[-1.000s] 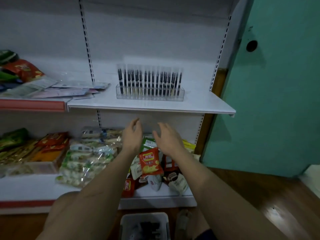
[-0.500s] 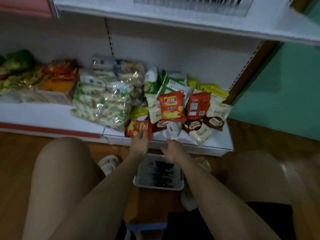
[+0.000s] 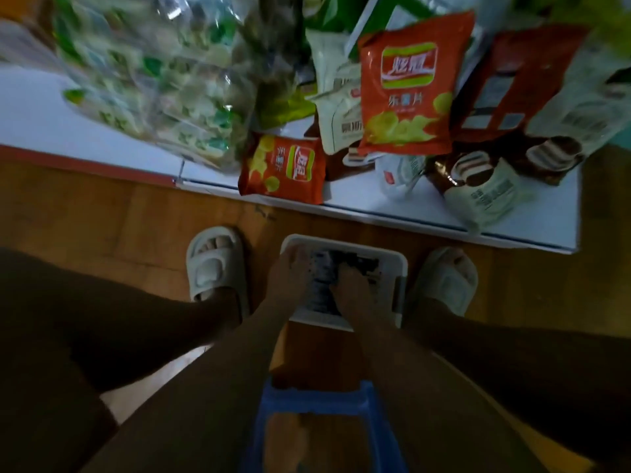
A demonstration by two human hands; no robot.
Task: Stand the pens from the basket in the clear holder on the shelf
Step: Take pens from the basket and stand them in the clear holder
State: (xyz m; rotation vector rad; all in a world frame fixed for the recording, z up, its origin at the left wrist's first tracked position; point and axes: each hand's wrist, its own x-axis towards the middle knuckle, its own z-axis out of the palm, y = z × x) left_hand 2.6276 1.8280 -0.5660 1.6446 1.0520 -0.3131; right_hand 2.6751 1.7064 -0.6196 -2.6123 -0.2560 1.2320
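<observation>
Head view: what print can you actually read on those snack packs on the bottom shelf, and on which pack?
"乐薯片": readable on the large orange chip bag, under its red and green logo; the logo's white characters are too stylised to read surely.
Small orange chip bag: same logo, lying sideways, too blurred.
White and brown biscuit packs: print blurred.
Clear candy bags: no legible text.
Basket: no text visible.

Both forearms reach down and forward between the knees, close together; left hand and right hand point downward, fingers blurred.
</observation>
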